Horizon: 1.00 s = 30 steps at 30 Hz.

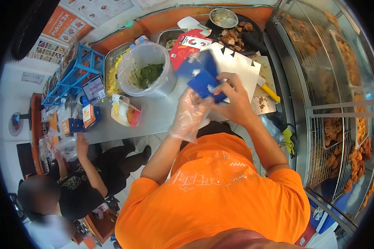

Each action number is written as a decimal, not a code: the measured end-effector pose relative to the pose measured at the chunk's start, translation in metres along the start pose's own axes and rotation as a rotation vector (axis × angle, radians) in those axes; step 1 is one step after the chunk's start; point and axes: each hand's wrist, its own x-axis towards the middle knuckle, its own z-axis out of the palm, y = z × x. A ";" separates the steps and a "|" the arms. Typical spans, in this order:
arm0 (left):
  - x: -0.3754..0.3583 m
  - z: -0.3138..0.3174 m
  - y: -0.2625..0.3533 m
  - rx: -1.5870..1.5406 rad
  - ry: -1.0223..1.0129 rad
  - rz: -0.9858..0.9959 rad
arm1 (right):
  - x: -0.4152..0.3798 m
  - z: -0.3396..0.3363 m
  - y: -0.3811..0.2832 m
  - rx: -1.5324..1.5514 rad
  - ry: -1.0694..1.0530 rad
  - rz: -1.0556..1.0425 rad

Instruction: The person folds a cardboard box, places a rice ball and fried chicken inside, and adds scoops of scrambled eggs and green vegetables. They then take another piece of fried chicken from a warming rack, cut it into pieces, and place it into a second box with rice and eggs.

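A blue cardboard food box, partly folded and blurred at its far end, is between my hands above the steel counter. My left hand, in a clear plastic glove, grips its near left edge. My bare right hand holds the right side with bent fingers. Just beyond the box lie a red printed carton and flat pale cardboard. Left of my gloved hand, an open food box holds fried chicken and something white and yellow.
A plastic-lined bucket with dark green food stands beside a tray of yellow food. A yellow-handled knife lies right, near a black pan of chicken. A glass display cabinet borders the right. A co-worker works at left.
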 end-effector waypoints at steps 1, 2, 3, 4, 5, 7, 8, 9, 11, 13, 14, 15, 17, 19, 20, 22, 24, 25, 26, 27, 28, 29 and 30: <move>-0.002 -0.018 -0.002 -0.005 -0.006 -0.001 | 0.003 -0.013 -0.004 -0.008 0.000 0.001; -0.002 -0.037 -0.002 0.351 -0.234 -0.069 | 0.005 -0.031 -0.010 0.287 -0.131 0.165; -0.002 -0.049 0.001 0.709 -0.461 -0.133 | 0.007 -0.034 -0.010 0.364 -0.148 0.187; -0.003 -0.048 0.009 0.703 -0.469 -0.132 | 0.008 -0.036 -0.011 0.441 -0.164 0.211; -0.008 -0.043 0.019 0.949 -0.579 -0.030 | 0.010 -0.039 -0.011 0.517 -0.179 0.236; -0.020 -0.045 0.020 1.182 -0.708 0.078 | 0.002 -0.028 0.007 0.344 -0.566 -0.037; -0.025 -0.050 0.013 0.943 -0.529 -0.091 | -0.003 -0.028 0.001 0.277 -0.552 0.052; -0.028 -0.051 0.007 0.701 -0.355 -0.255 | -0.007 -0.026 0.001 0.257 -0.540 0.065; -0.033 -0.031 0.023 0.715 -0.349 -0.334 | -0.018 -0.018 0.006 0.117 -0.422 0.232; -0.036 -0.027 0.019 0.873 -0.239 -0.330 | -0.020 -0.016 0.000 0.125 -0.364 0.279; -0.037 -0.023 0.021 0.836 -0.233 -0.324 | -0.024 -0.015 -0.004 0.180 -0.451 0.207; -0.041 -0.026 0.016 0.832 -0.240 -0.330 | -0.029 -0.013 -0.007 0.239 -0.538 0.137; -0.050 -0.038 0.003 0.602 -0.165 -0.360 | -0.040 -0.005 0.001 0.216 -0.570 0.151; -0.054 -0.052 0.002 0.891 -0.269 -0.235 | -0.042 -0.003 0.020 0.513 -0.473 -0.025; -0.054 -0.061 0.005 1.174 -0.370 -0.090 | -0.045 -0.013 0.041 0.654 -0.530 0.318; -0.054 -0.076 0.010 1.300 -0.458 -0.002 | -0.052 -0.011 0.096 0.324 -0.125 0.793; -0.063 -0.093 0.006 1.557 -0.505 0.027 | -0.097 0.015 0.194 -0.132 0.225 0.935; -0.062 -0.111 -0.001 1.562 -0.498 0.036 | -0.109 0.022 0.216 -0.266 0.231 1.020; -0.061 -0.135 -0.010 1.620 -0.578 0.144 | -0.112 0.028 0.227 -0.400 0.234 1.103; -0.061 -0.160 -0.017 1.674 -0.659 0.249 | -0.109 0.031 0.226 -0.391 0.232 1.097; -0.063 -0.183 -0.022 1.683 -0.650 0.248 | -0.104 0.036 0.225 -0.438 0.241 1.170; -0.064 -0.206 -0.027 1.686 -0.664 0.241 | -0.100 0.038 0.223 -0.486 0.250 1.244; -0.063 -0.229 -0.031 1.688 -0.681 0.236 | -0.096 0.039 0.223 -0.479 0.251 1.241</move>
